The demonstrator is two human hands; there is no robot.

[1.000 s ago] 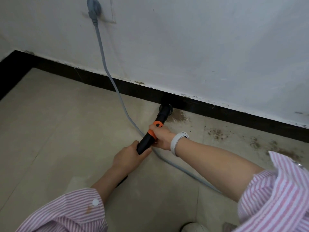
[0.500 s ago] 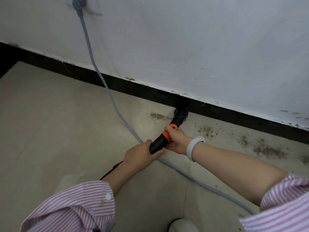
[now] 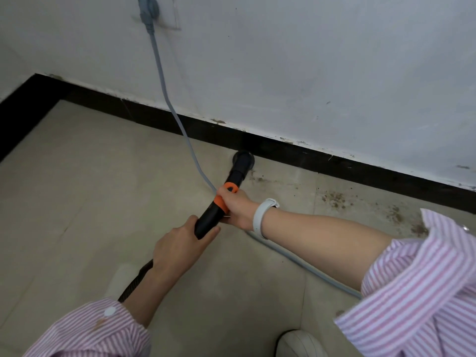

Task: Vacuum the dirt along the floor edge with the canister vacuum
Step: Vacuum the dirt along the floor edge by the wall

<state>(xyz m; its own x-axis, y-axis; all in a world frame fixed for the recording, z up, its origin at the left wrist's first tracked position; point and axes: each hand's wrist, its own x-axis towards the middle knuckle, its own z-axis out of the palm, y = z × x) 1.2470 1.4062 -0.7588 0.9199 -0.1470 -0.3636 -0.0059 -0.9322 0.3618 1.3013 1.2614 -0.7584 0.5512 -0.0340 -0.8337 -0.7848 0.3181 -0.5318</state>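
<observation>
A black vacuum nozzle (image 3: 242, 161) with an orange collar (image 3: 223, 199) presses on the beige floor right at the black baseboard (image 3: 334, 161). My right hand (image 3: 235, 207), with a white wristband, grips the tube at the orange collar. Lower on the black tube (image 3: 207, 221) my left hand (image 3: 180, 249) is closed around it, where the ribbed hose (image 3: 134, 282) starts. Brown dirt patches (image 3: 334, 197) lie along the floor edge to the right of the nozzle, more of them toward the far right (image 3: 396, 215).
A grey power cord (image 3: 164, 86) hangs from a wall plug (image 3: 147, 7), crosses the floor under my right arm and runs off to the right (image 3: 304, 264). A white shoe (image 3: 301, 343) shows at the bottom. The room corner lies at the left.
The nozzle has slid left along the baseboard, off the dirt patch it covered before. Less dirt shows beside the nozzle. Both hands keep their grip.
</observation>
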